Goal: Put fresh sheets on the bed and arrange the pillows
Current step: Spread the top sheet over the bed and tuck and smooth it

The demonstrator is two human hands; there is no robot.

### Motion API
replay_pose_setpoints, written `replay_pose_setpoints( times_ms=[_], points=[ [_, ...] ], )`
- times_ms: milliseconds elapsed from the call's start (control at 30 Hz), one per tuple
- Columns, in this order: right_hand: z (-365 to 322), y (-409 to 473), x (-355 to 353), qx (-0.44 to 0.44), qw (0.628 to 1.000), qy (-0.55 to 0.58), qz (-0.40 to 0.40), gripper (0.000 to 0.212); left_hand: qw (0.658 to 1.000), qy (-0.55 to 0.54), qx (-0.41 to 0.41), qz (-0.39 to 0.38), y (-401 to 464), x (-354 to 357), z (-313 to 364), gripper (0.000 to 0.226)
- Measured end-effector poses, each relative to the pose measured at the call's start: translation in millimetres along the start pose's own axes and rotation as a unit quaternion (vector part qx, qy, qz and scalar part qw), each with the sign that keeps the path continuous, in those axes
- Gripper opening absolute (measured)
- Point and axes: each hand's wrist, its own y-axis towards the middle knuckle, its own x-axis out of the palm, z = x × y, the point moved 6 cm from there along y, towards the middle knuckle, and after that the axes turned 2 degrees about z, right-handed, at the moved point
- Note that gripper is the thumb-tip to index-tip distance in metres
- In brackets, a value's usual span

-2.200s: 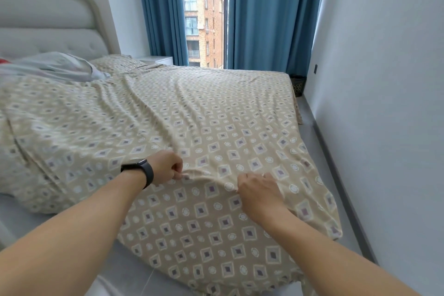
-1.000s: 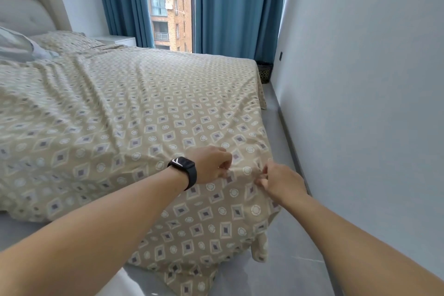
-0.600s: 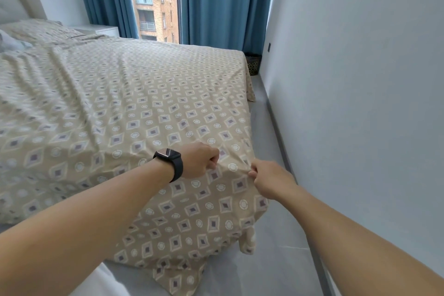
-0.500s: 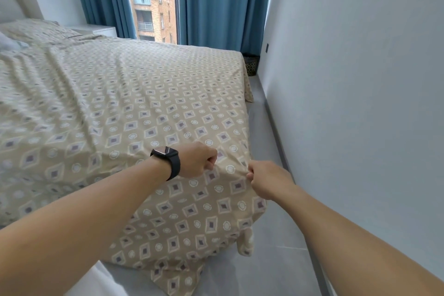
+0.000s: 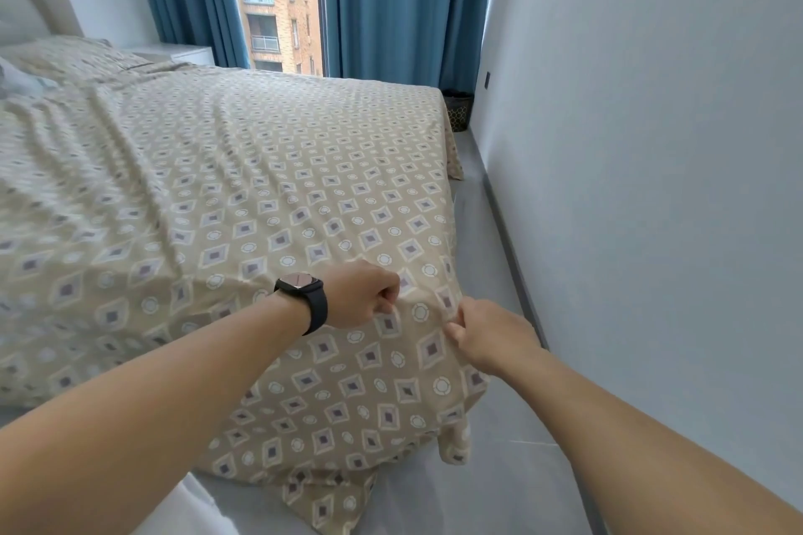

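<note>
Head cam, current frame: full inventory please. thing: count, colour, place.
patterned sheet: 1, beige with diamond and circle print, spread over the bed, near corner hanging to the floor
pillow: 1, same beige print, far left at the head of the bed
headboard: 1, pale grey, top left edge
curtains: 2 panels, blue, either side of the window
nightstand: 1, white, behind the bed by the curtain
basket: 1, dark with a pale pattern, floor by the far corner
wall: 1, pale grey, right
smartwatch: 1, black, left wrist
left hand: 1, grips the sheet at the corner
right hand: 1, pinches the sheet beside it
</note>
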Motion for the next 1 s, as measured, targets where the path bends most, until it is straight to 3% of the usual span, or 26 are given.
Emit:
replay_pose_setpoints(
  times_ms=[100, 267, 433, 567, 700, 1000],
  points=[
    [-2, -2, -16, -0.010, 0.998, 0.033, 0.052, 0.026, 0.999, -0.022, 0.023, 0.023, 2, -5, 11, 0.009],
    [-19, -4, -14, -0.042, 0.995, 0.046, 0.077, 0.027, 0.999, -0.029, 0.031, 0.028, 1, -3, 15, 0.027],
    [-28, -5, -12, -0.065, 0.990, 0.031, 0.117, 0.032, 0.999, 0.012, 0.012, 0.045, 1, -6, 13, 0.019],
    [-19, 6, -10, -0.024, 0.990, 0.000, 0.139, 0.031, 0.999, 0.012, 0.008, 0.045, 2, -6, 14, 0.015],
    [-18, 12, -7, -0.011, 0.995, 0.018, 0.101, 0.013, 0.998, 0.049, 0.016, 0.039, 4, 3, 16, 0.008],
    [-32, 14, -11, -0.068, 0.990, -0.100, -0.066, 0.015, 0.997, 0.053, 0.043, 0.027, -3, 0, 16, 0.008]
  ],
)
